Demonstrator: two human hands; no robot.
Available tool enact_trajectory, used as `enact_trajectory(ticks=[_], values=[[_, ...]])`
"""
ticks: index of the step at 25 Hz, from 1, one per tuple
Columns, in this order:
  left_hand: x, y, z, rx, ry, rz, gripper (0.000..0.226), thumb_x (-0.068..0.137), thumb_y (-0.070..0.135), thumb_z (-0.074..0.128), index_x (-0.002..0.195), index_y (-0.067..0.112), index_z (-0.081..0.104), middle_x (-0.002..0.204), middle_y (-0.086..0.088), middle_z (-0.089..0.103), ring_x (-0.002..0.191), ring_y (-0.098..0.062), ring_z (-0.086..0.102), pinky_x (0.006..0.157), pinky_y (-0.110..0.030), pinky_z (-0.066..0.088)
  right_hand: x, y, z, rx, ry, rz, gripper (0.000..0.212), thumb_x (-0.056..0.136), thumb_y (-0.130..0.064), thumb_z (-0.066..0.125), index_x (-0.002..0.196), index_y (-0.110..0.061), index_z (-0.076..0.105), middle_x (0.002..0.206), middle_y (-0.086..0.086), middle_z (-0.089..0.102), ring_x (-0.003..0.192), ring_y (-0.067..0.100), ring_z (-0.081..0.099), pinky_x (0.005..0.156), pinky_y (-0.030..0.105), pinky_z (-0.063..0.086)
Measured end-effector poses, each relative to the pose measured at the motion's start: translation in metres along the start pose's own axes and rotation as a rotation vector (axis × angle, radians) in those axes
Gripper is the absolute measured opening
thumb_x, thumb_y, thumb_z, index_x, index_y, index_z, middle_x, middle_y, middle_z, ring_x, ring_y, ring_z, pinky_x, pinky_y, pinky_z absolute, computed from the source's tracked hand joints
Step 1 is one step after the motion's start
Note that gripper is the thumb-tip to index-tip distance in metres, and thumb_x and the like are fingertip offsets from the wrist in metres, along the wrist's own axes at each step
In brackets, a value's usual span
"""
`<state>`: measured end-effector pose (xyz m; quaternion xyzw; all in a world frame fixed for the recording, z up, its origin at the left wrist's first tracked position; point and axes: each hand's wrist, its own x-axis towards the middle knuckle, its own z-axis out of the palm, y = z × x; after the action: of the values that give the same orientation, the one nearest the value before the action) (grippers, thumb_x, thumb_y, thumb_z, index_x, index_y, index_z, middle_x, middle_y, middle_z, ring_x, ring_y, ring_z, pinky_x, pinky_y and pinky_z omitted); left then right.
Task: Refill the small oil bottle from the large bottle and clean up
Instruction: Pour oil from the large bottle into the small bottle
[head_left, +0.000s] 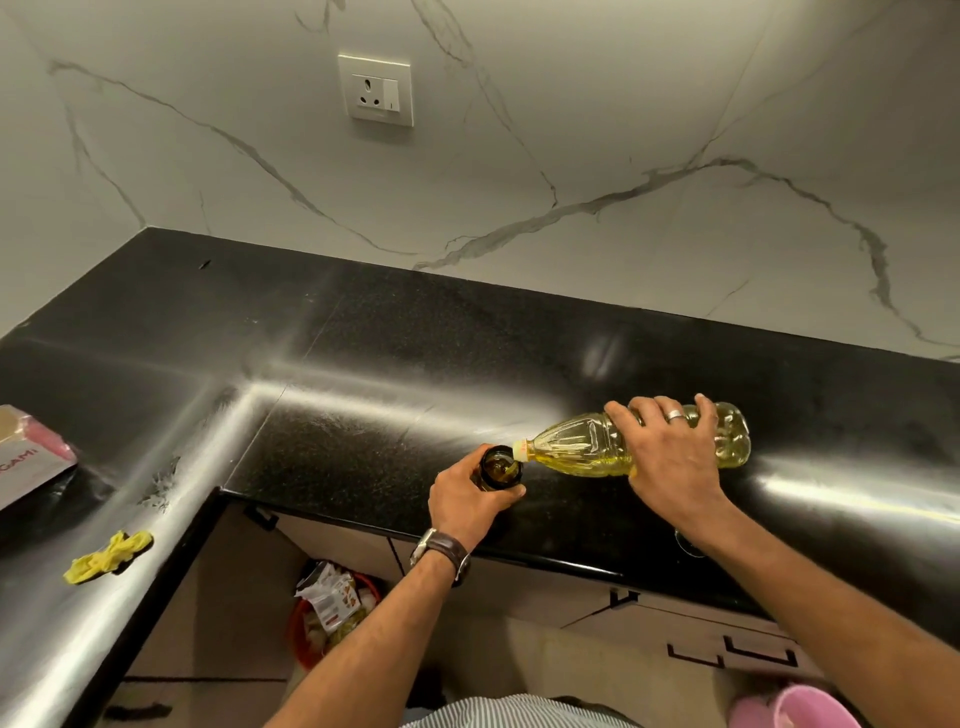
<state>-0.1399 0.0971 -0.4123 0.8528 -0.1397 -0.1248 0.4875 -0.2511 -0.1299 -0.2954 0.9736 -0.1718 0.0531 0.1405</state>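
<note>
A small dark amber bottle (501, 466) stands upright on the black counter (363, 364) near its front edge, its mouth open. My left hand (467, 501) wraps around its side. My right hand (670, 457) grips a large clear plastic bottle (587, 449) of yellow oil, tipped almost flat with its neck at the small bottle's mouth. Oil fills the lower half of the tipped bottle.
A crumpled yellow cloth (106, 557) lies on the left counter wing. A carton (26, 457) sits at the far left edge. On the floor below stands a red bin (332, 608) with wrappers, and a pink bucket (795, 706) is at the lower right. The wall holds a socket (376, 91).
</note>
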Motion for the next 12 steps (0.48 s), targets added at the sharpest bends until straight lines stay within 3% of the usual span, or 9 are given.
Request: enact_trajectory(ticks=[4, 8, 12], values=[[0.002, -0.004, 0.002, -0.031, -0.009, -0.014, 0.064, 0.060, 0.050, 0.096, 0.119, 0.045, 0.072, 0.102, 0.024, 0.075, 0.103, 0.002, 0.069, 0.096, -0.033, 0.058, -0.009, 0.001, 0.010, 0.310, -0.097, 0.158, 0.100, 0.055, -0.036, 0.094, 0.143, -0.036, 0.046, 0.131, -0.006, 0.062, 0.124, 0.023, 0.058, 0.112, 0.060, 0.037], [0.003, -0.004, 0.001, -0.059, -0.013, -0.024, 0.060, 0.059, 0.040, 0.099, 0.109, 0.056, 0.069, 0.101, 0.029, 0.074, 0.103, 0.009, 0.067, 0.097, -0.025, 0.056, -0.012, 0.007, 0.027, 0.845, -0.063, 0.365, 0.098, 0.052, -0.032, 0.098, 0.137, -0.034, 0.049, 0.123, -0.008, 0.063, 0.111, 0.017, 0.062, 0.098, 0.044, 0.053], [0.002, 0.004, 0.000, -0.103, -0.024, -0.033, 0.063, 0.061, 0.026, 0.101, 0.100, 0.061, 0.065, 0.096, 0.031, 0.074, 0.100, 0.015, 0.066, 0.092, -0.014, 0.051, -0.019, 0.008, 0.047, 1.164, 0.001, 0.527, 0.096, 0.054, -0.029, 0.102, 0.135, -0.028, 0.049, 0.124, -0.010, 0.063, 0.114, 0.012, 0.060, 0.094, 0.029, 0.050]])
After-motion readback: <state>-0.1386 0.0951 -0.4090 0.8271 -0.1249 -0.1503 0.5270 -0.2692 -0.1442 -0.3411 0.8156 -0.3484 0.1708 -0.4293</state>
